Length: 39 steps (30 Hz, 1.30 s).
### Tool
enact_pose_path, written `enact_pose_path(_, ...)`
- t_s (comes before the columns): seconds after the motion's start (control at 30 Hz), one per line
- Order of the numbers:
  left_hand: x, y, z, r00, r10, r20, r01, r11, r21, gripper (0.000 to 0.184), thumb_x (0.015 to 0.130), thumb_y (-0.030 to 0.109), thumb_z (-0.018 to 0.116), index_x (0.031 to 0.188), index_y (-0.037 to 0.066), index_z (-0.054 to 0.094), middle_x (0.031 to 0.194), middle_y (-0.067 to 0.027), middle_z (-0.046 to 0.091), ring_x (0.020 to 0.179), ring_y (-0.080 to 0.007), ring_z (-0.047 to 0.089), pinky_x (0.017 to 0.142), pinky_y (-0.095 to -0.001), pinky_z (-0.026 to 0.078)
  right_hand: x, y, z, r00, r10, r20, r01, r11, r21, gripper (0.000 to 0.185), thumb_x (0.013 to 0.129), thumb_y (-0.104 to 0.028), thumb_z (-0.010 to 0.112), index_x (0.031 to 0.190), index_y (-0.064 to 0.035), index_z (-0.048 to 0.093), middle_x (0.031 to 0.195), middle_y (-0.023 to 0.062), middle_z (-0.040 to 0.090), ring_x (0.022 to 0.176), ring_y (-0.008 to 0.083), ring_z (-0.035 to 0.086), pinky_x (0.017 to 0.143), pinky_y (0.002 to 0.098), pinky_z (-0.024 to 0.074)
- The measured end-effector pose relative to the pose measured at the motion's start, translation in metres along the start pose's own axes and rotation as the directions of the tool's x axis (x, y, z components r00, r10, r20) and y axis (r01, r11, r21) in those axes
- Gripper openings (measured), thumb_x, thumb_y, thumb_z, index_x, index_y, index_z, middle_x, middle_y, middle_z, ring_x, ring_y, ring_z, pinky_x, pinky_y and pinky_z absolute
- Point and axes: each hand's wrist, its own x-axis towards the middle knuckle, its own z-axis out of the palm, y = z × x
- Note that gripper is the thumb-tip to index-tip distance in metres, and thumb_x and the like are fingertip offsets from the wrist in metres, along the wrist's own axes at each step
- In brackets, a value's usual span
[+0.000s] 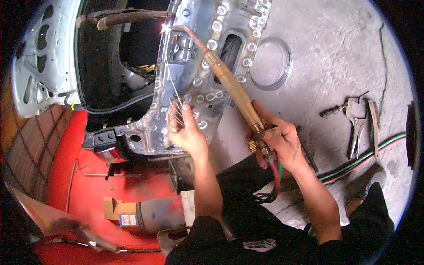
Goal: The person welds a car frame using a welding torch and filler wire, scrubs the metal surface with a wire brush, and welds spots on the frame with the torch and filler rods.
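Note:
My right hand is closed around the valve end of a brass gas welding torch, whose red and green hoses trail below. The torch's bent copper tip reaches up to a bright glowing spot on the edge of a bare metal car body panel. My left hand is closed on a coiled welding wire. The wire's straight end runs up to the same glowing spot. Rows of round spot marks cover the panel, which has rectangular cutouts.
A wire coil lies on the concrete floor, with locking pliers farther right. Green and red hoses cross the floor. Wooden handles stick out over the car opening. A cardboard box and a grey cylinder lie at lower left.

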Motion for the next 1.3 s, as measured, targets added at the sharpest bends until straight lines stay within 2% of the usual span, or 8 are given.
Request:
enact_pose_path(0.17, 0.007, -0.008, 0.002, 0.998, 0.059, -0.006, -0.059, 0.995, -0.078, 0.022, 0.097, 0.009, 0.068, 0.115, -0.004, 0.069, 0.095, -0.0090, 0.072, 0.080, -0.0146, 0.066, 0.075, -0.0283, 0.053, 0.000, -0.005, -0.003, 0.999, 0.012, 0.040, -0.012, 1.000, -0.017, 0.070, 0.098, -0.027, 0.054, 0.156, 0.0024, 0.029, 0.093, 0.0169, 0.068, 0.052, 0.0172, 0.062, 0.044, 0.0272, 0.0489)
enact_pose_path(0.37, 0.013, -0.008, 0.001, 0.996, 0.091, 0.025, -0.090, 0.996, -0.017, 0.022, 0.097, 0.007, 0.067, 0.116, -0.004, 0.069, 0.101, -0.0105, 0.072, 0.083, -0.0161, 0.068, 0.075, -0.0291, 0.056, 0.001, 0.000, -0.004, 0.999, 0.003, 0.036, -0.004, 1.000, 0.021, 0.070, 0.100, -0.029, 0.056, 0.156, 0.0030, 0.029, 0.096, 0.0168, 0.068, 0.054, 0.0168, 0.062, 0.043, 0.0267, 0.0489)
enact_pose_path(0.47, 0.013, -0.009, 0.002, 0.996, 0.083, 0.015, -0.081, 0.994, -0.076, 0.022, 0.096, 0.006, 0.068, 0.116, -0.005, 0.069, 0.104, -0.0107, 0.072, 0.082, -0.0161, 0.068, 0.076, -0.0293, 0.055, 0.001, -0.001, -0.006, 0.999, 0.006, 0.053, -0.007, 1.000, 0.025, 0.070, 0.100, -0.028, 0.056, 0.156, 0.0034, 0.029, 0.097, 0.0169, 0.067, 0.055, 0.0172, 0.063, 0.043, 0.0264, 0.0496)
enact_pose_path(0.63, 0.015, -0.006, -0.006, 0.997, 0.071, 0.015, -0.070, 0.995, -0.075, 0.020, 0.095, 0.001, 0.067, 0.113, -0.007, 0.069, 0.109, -0.0099, 0.066, 0.094, -0.0165, 0.064, 0.079, -0.0277, 0.053, 0.001, -0.009, -0.004, 0.999, 0.004, 0.050, -0.003, 1.000, -0.006, 0.070, 0.100, -0.028, 0.056, 0.156, 0.0033, 0.028, 0.099, 0.0171, 0.067, 0.056, 0.0175, 0.063, 0.044, 0.0261, 0.0498)
enact_pose_path(0.73, 0.019, -0.004, -0.004, 0.998, 0.068, 0.008, -0.067, 0.995, -0.073, 0.020, 0.094, 0.001, 0.068, 0.112, -0.007, 0.070, 0.111, -0.0112, 0.067, 0.097, -0.0180, 0.064, 0.085, -0.0304, 0.052, 0.001, -0.010, -0.001, 0.999, 0.046, -0.019, -0.045, 0.999, 0.029, 0.057, 0.094, -0.016, 0.056, 0.148, 0.0016, 0.046, 0.095, 0.0097, 0.069, 0.054, 0.0150, 0.063, 0.049, 0.0275, 0.0518)
enact_pose_path(0.83, 0.019, -0.006, 0.001, 0.996, 0.092, 0.004, -0.092, 0.994, -0.051, 0.021, 0.094, 0.000, 0.068, 0.112, -0.007, 0.069, 0.111, -0.0111, 0.067, 0.097, -0.0181, 0.064, 0.087, -0.0314, 0.052, 0.001, -0.005, -0.007, 0.999, 0.025, 0.042, -0.023, 0.999, -0.047, 0.073, 0.099, -0.029, 0.058, 0.156, 0.0034, 0.028, 0.100, 0.0172, 0.067, 0.061, 0.0185, 0.065, 0.045, 0.0275, 0.0517)
enact_pose_path(1.0, 0.023, -0.019, -0.002, 0.979, 0.201, 0.043, -0.203, 0.977, 0.058, 0.018, 0.096, 0.002, 0.066, 0.113, -0.005, 0.069, 0.107, -0.0095, 0.071, 0.088, -0.0154, 0.066, 0.078, -0.0277, 0.055, 0.002, 0.004, -0.008, 1.000, -0.012, 0.012, 0.012, 1.000, -0.003, 0.076, 0.098, -0.031, 0.059, 0.156, 0.0042, 0.027, 0.101, 0.0178, 0.067, 0.065, 0.0199, 0.066, 0.044, 0.0286, 0.0528)
enact_pose_path(1.3, 0.021, -0.015, 0.004, 0.991, 0.135, 0.019, -0.134, 0.990, -0.054, 0.020, 0.096, 0.002, 0.066, 0.114, -0.005, 0.069, 0.111, -0.0118, 0.071, 0.094, -0.0166, 0.067, 0.081, -0.0294, 0.056, 0.002, -0.001, -0.007, 1.000, 0.012, 0.021, -0.012, 1.000, 0.019, 0.076, 0.097, -0.029, 0.061, 0.156, 0.0049, 0.028, 0.103, 0.0171, 0.066, 0.065, 0.0197, 0.067, 0.044, 0.0280, 0.0529)
